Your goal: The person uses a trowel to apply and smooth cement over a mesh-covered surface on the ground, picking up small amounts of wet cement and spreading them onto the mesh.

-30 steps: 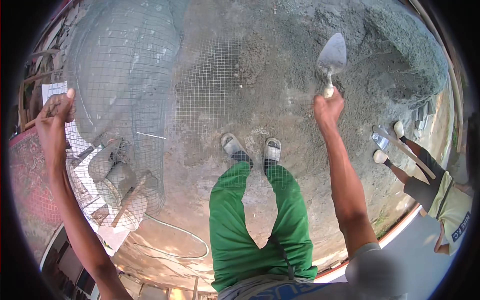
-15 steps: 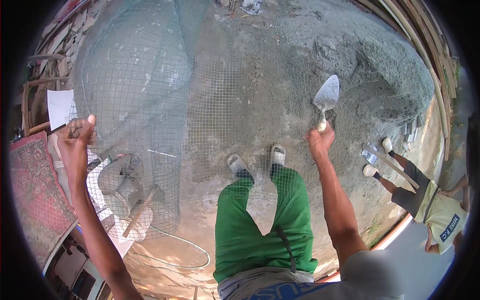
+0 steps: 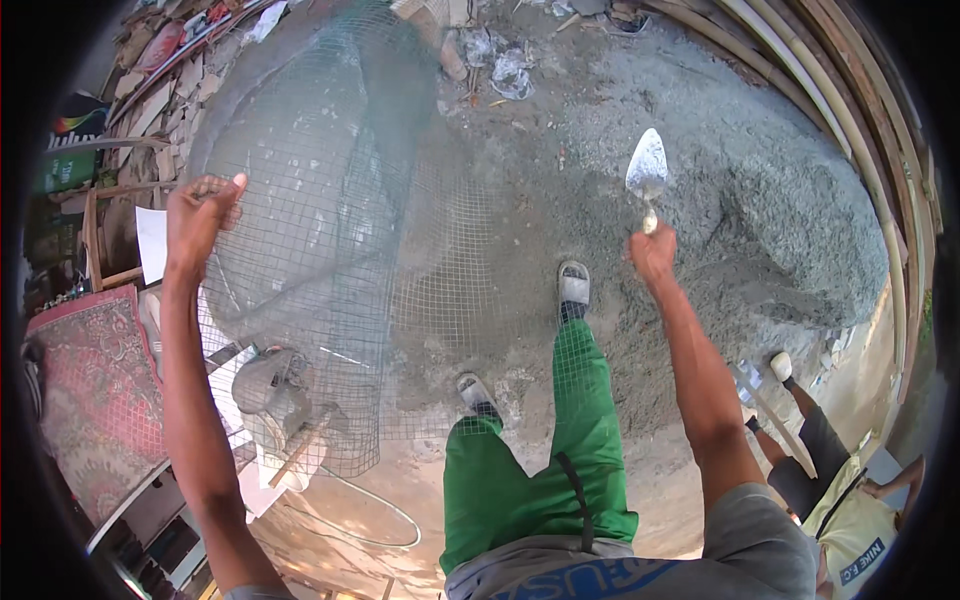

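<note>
At the left, my left hand (image 3: 200,225) is closed on the edge of a wire mesh sheet (image 3: 320,215), thumb against the fingers. The mesh hangs curved from there across the ground to my legs; its thin grid lets the floor show through. My right hand (image 3: 653,252) is wrapped round the handle of a pointed trowel (image 3: 648,163). Its blade points away from me, smeared with grey and carrying no load I can see. Beyond and to the right of the trowel lies a broad heap of wet grey mortar (image 3: 800,235).
A co-worker (image 3: 850,490) stands at the lower right beside a long-handled tool (image 3: 775,420). Long poles (image 3: 885,130) border the heap. At left are a red patterned carpet (image 3: 95,370), a grey rounded container (image 3: 262,382) behind the mesh and a hose (image 3: 400,518). Plastic scraps (image 3: 512,75) lie far ahead.
My right foot has stepped forward. My left hand, still on the mesh, shows farther up and to the right; the trowel stays in my right hand, slightly farther up. The whole view has shifted.
</note>
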The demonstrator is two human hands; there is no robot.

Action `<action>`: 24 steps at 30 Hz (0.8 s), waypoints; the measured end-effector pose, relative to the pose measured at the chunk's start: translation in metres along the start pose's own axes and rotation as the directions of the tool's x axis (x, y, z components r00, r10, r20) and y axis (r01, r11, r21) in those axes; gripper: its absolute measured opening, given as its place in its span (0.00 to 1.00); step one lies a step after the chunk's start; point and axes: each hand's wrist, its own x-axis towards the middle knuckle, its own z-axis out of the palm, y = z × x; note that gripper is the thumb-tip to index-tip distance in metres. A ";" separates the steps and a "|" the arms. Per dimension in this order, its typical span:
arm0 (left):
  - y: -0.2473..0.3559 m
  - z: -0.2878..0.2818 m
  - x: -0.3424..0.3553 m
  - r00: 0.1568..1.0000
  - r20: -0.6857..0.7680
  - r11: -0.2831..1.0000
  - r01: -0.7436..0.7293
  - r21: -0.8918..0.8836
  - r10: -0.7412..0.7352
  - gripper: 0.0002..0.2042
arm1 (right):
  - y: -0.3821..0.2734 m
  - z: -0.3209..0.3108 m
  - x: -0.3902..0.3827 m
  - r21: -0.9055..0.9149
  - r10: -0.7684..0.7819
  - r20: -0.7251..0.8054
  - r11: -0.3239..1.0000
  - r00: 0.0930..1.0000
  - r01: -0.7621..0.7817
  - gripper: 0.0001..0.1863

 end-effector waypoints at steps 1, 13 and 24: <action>0.028 -0.006 0.023 0.999 -0.027 1.000 -0.029 0.006 0.029 0.14 | -0.028 -0.022 0.040 0.075 -0.026 0.029 0.997 0.999 0.023 0.11; 0.096 0.070 0.080 0.989 0.109 0.994 0.092 0.052 -0.097 0.14 | 0.009 -0.050 0.147 -0.009 0.195 0.046 0.981 0.980 -0.195 0.12; 0.082 0.054 -0.053 0.974 0.075 0.977 0.212 0.008 -0.212 0.15 | 0.119 -0.049 0.039 -0.109 0.093 0.001 0.990 0.996 -0.093 0.17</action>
